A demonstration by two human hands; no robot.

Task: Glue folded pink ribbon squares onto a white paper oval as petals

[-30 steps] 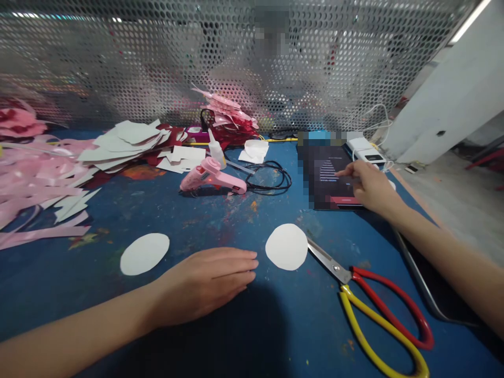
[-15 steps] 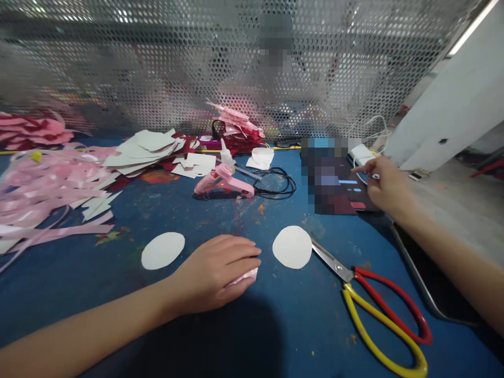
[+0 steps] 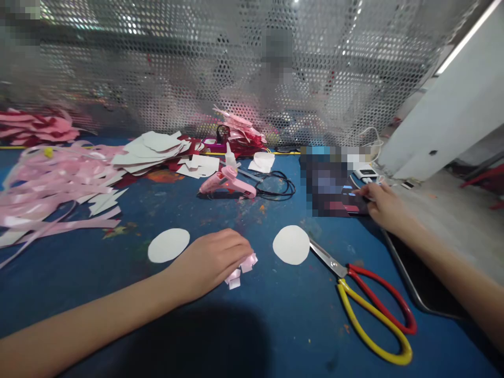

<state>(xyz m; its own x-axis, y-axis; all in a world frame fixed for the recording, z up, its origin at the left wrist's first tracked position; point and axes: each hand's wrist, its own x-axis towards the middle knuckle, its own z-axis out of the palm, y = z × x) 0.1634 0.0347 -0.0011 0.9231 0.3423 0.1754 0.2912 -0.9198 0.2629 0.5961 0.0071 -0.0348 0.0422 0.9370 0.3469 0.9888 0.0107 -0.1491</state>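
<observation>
My left hand (image 3: 208, 260) rests on the blue table (image 3: 252, 325) with its fingers curled over small pink ribbon pieces (image 3: 240, 269) that stick out beneath the fingertips. A white paper disc (image 3: 168, 245) lies to its left and a second white disc (image 3: 291, 244) to its right. My right hand (image 3: 384, 207) reaches to the dark tablet (image 3: 334, 191) at the right, fingertips on its lower right edge. Scissors with red and yellow handles (image 3: 370, 307) lie beside the second disc, blades pointing at it.
A pink glue gun (image 3: 228, 184) with a black cord (image 3: 275, 186) lies mid-table. Pink ribbon strips (image 3: 51, 184) and white paper cut-outs (image 3: 153, 147) pile at the left and back. A perforated metal screen (image 3: 197, 68) closes the far side. A white device (image 3: 364, 172) sits behind the tablet.
My left hand went from lying flat to curling over pink ribbon pieces. My right hand moved across the tablet from the upper screen down to its lower right edge.
</observation>
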